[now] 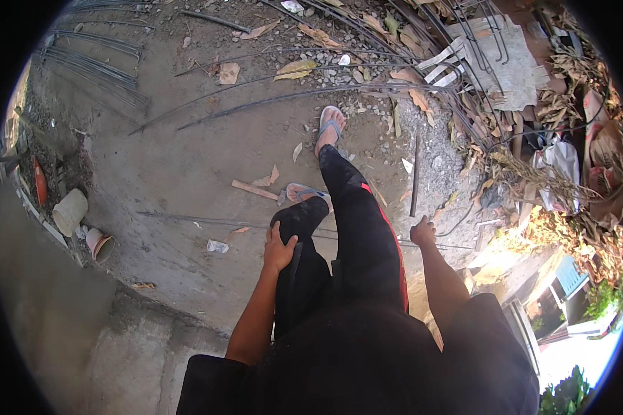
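Apparently we're between steps, nothing visibly finished: our left hand (278,250) lies spread on a black-trousered knee (300,218); our right hand (423,232) curls, holding what we can't tell, just below a dark, straight metal rod (415,176), right of centre, seemingly not yet lifted.

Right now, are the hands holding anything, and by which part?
The left hand rests on the knee, holding no object. The right hand is curled near one end of a dark rod; whether it grips anything can't be told.
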A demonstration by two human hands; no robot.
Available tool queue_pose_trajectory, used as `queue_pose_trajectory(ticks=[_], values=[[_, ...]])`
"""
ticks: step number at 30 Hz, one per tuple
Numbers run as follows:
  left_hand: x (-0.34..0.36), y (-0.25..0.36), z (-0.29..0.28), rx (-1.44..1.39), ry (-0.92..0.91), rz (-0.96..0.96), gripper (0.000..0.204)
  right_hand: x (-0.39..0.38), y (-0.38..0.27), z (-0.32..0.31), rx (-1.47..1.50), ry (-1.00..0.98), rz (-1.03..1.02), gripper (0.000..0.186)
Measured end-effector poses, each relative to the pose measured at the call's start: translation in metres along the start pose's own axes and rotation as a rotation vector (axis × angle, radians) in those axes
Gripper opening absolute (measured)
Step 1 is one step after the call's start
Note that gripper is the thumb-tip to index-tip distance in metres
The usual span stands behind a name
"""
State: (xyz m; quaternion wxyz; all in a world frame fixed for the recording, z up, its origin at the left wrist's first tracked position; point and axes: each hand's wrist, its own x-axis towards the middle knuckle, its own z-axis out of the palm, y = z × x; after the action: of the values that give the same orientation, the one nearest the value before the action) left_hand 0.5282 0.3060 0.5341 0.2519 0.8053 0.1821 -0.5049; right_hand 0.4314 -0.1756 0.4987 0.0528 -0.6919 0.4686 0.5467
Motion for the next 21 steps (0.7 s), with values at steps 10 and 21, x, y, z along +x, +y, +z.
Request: queue_pose_trajectory(ticks=[10, 21], values=[[0.077, 0.154, -0.071, 0.316, 0.091, -0.059, 0.074, 0.058, -0.133, -0.035, 0.37, 0.069, -0.265, 0.05], [0.14, 0.131, -0.115, 0.379, 0.137, -0.034, 0.055, 0.135, -0.565, -0.199, 0.114, 0.512, -0.862, 0.039]])
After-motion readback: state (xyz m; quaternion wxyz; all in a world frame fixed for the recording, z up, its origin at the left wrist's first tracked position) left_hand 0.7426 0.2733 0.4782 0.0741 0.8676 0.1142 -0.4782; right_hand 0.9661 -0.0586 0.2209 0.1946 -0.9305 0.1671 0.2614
